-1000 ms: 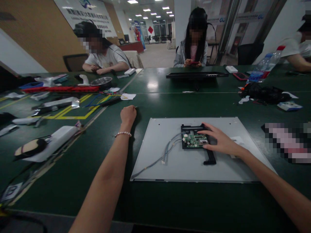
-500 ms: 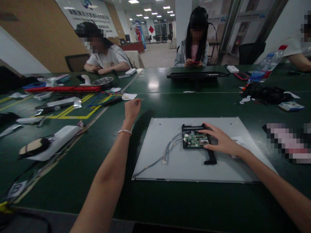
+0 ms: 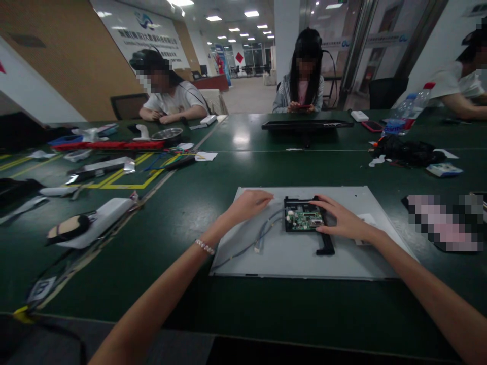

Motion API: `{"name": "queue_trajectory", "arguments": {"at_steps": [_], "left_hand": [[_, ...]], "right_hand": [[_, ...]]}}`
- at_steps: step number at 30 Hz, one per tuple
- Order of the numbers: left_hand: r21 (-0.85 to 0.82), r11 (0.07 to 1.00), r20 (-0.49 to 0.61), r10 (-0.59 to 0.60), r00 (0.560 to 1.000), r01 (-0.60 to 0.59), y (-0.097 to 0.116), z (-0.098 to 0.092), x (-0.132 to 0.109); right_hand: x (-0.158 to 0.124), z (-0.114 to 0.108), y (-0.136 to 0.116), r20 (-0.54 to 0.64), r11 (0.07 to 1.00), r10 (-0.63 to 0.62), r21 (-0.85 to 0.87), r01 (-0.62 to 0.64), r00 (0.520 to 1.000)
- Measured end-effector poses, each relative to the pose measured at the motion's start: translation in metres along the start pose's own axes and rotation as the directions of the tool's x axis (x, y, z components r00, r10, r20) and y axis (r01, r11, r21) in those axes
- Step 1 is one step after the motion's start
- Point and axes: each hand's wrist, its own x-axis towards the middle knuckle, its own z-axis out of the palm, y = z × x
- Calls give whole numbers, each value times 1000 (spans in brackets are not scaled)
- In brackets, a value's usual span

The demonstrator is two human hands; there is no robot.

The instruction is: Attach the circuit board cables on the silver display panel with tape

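Note:
A green circuit board (image 3: 302, 219) sits in a black plastic bracket (image 3: 326, 244) on a pale flat panel (image 3: 289, 261). My right hand (image 3: 340, 218) holds the bracket from its right side, fingers at the far edge and thumb at the near edge by the board. Over the panel's far left part is my left hand (image 3: 249, 204), its fingertips pinched together just left of the bracket. Whatever small thing may be in that pinch is too small to make out. Grey cables (image 3: 262, 230) run from the board's left side to the panel's near left corner.
Across the table (image 3: 243, 170) lies a black monitor (image 3: 307, 124), with a seated person (image 3: 302, 86) behind it. Bottles (image 3: 414, 109) and a black bundle (image 3: 403, 152) are at right. Tools, wires and a white device (image 3: 102, 218) spread over the left side.
My left hand has moved right and nearer, from over the green table to above the panel beside the bracket. My right hand stays on the bracket. The camera view has tilted up slightly.

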Motion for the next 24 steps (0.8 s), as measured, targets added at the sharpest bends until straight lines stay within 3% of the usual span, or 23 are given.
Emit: {"name": "queue_trajectory", "arguments": {"at_steps": [4, 13, 20, 24], "left_hand": [[-61, 995, -27, -76, 997, 75, 2, 10, -26], [-120, 993, -45, -25, 999, 19, -4, 10, -32], [80, 996, -143, -17, 990, 28, -8, -4, -41], [216, 976, -111, -2, 994, 26, -10, -7, -42]], "right_hand": [[-1, 0, 1, -4, 1000, -5, -4, 5, 1000], [-3, 1, 1, -6, 999, -3, -39, 2, 1000], [-4, 2, 1, -11, 998, -9, -65, 8, 1000], [-4, 4, 4, -7, 999, 3, -49, -3, 1000]]}}
